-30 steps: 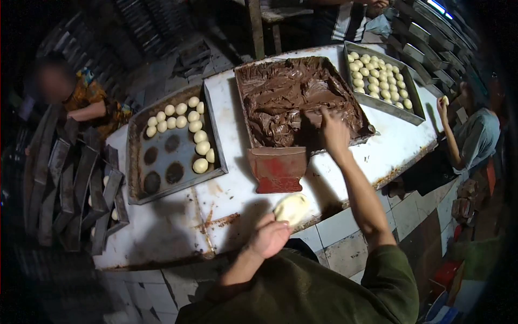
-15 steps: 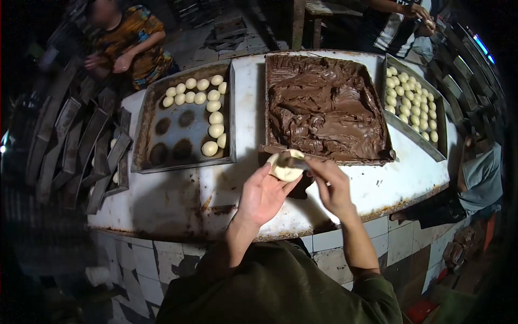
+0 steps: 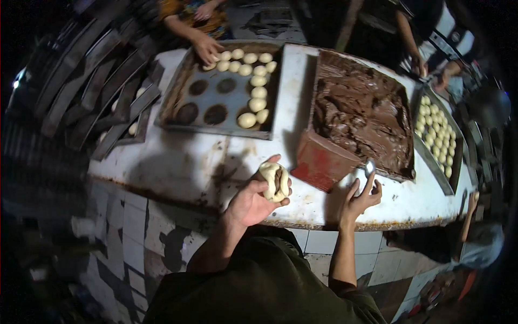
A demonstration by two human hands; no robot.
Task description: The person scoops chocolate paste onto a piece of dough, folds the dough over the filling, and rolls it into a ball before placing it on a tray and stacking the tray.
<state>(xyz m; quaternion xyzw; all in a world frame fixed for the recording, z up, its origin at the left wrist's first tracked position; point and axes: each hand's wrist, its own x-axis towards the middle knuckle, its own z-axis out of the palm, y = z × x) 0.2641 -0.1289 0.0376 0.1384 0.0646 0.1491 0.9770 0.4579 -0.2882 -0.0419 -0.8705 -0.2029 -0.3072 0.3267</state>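
My left hand (image 3: 248, 204) is closed around a piece of pale dough (image 3: 268, 174), its edges folded up at the sides around a brown filling. To the right, my right hand (image 3: 357, 204) grips a small metal spoon (image 3: 369, 167) between thumb and fingers, by the near edge of the chocolate paste. That thick brown chocolate paste (image 3: 361, 108) fills a large square tray (image 3: 314, 86). A flat panel (image 3: 322, 163), reddish and smeared with brown, slants at the tray's near-left corner. My hands are apart.
On the left of the white table (image 3: 210, 156), a metal tray (image 3: 237, 131) holds dough balls (image 3: 258, 92); another person's hand (image 3: 206, 48) touches its far-left balls. More dough balls fill the right tray (image 3: 447, 189). Stacked trays (image 3: 102, 81) stand left. Other people stand around the table.
My right hand has moved right, away from the dough, carrying the spoon. The dough in my left hand has folded up. A person's hand has reached into the left tray. My view has shifted.
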